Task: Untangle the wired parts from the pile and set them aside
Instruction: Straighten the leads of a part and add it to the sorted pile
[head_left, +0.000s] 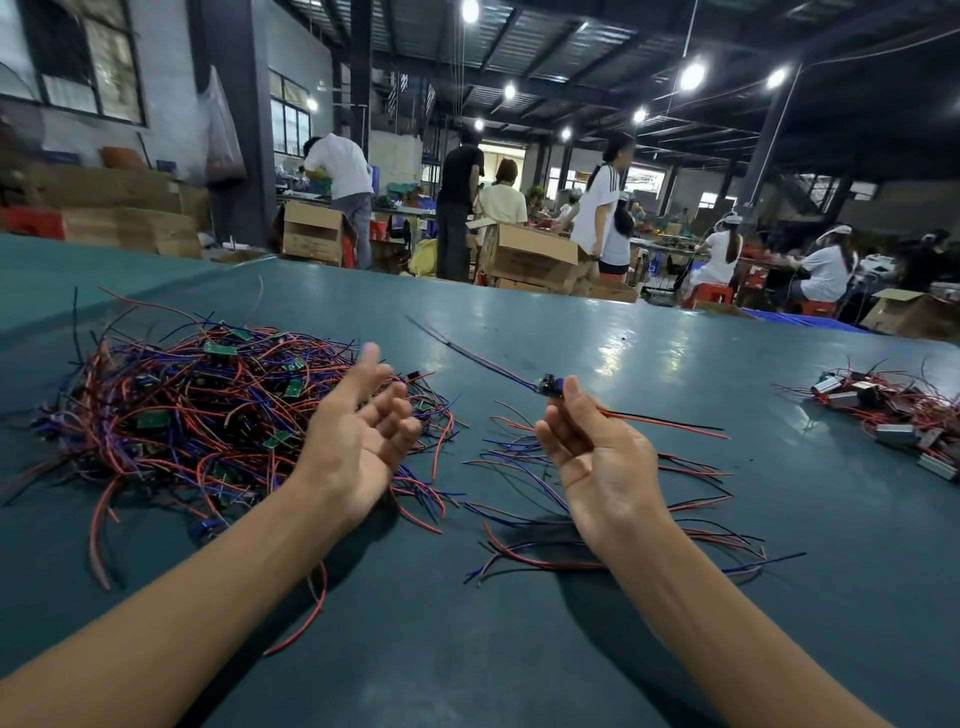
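Note:
A big tangled pile (197, 415) of red, blue and black wires with small green boards lies on the left of the dark green table (571, 332). My left hand (363, 436) hovers at the pile's right edge, palm up, fingers relaxed and holding nothing. My right hand (592, 452) pinches one wired part (551, 385) by its small dark component, held above the table. Its blue-black wires stretch away to the upper left, its red and black wires to the right. Under my right hand lies a smaller group of separated wired parts (613, 519).
Another heap of wired parts with silver metal blocks (893, 415) sits at the table's right edge. Beyond the far table edge stand cardboard boxes (530, 254) and several people at workbenches.

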